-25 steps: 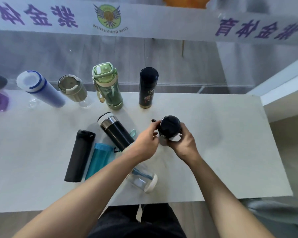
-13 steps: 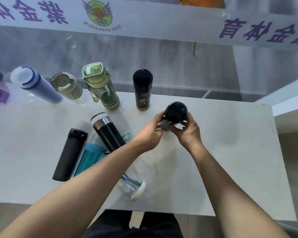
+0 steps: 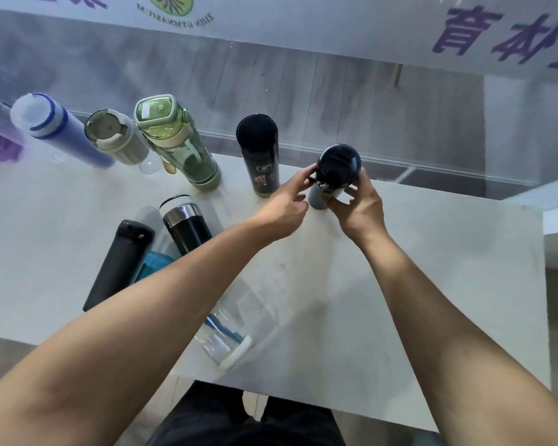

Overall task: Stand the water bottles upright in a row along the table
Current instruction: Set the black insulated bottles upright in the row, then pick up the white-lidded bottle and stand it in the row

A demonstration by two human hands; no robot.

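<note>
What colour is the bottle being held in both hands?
Grey body with a black lid, seen best in the head view.

Bright daylight, hazy glare, wide-angle warp

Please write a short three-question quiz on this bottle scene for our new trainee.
1. True or false: the green bottle lies on its side.
2. Which hand is on the grey bottle with the black lid? A) the left hand only B) the right hand only C) both
3. Name the bottle standing directly left of the grey one in the far row.

Key
1. False; it stands in the far row.
2. C; both hands hold it near the table's far edge.
3. The black flask with the printed label.
</note>
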